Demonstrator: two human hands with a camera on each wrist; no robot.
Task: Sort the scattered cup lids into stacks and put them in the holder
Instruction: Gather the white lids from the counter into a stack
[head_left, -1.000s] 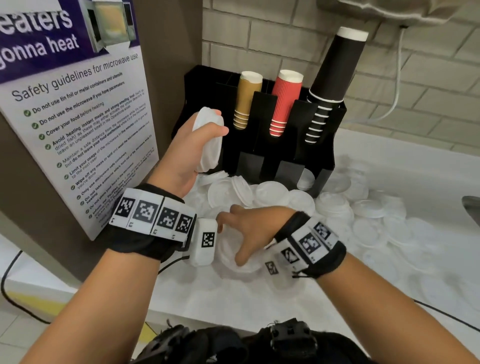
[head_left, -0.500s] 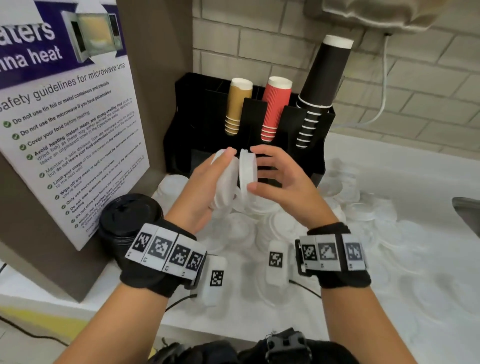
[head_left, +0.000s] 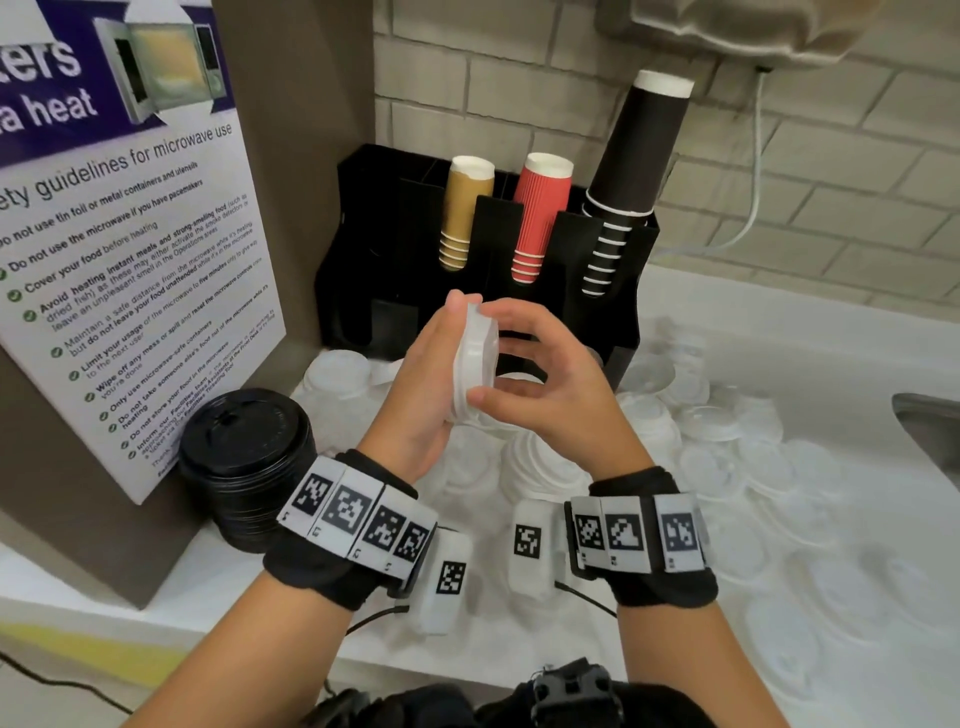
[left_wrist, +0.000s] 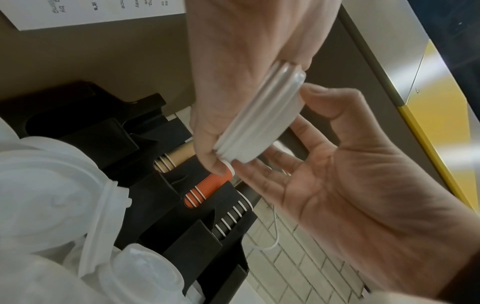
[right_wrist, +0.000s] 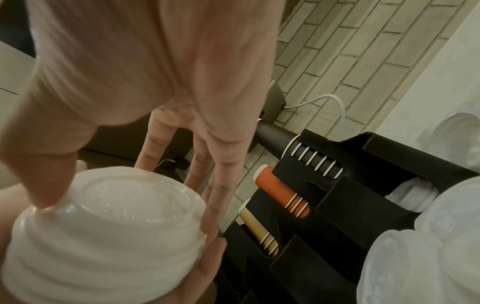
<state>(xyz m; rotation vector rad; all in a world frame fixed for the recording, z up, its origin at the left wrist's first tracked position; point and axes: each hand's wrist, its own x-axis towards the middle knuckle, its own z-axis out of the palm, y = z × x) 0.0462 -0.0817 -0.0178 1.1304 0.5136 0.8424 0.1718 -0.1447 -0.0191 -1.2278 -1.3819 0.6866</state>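
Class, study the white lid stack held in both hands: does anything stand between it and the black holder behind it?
Nothing visible does. The lid stack is held by the left hand and right hand in open air before the black holder.

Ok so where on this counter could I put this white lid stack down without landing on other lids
The barest patch is the near counter edge, in front of the black lid stack below your left wrist. The strip along the brick wall, right of the black holder, also looks free. Everything between the holder and the sink rim is crowded with scattered white lids.
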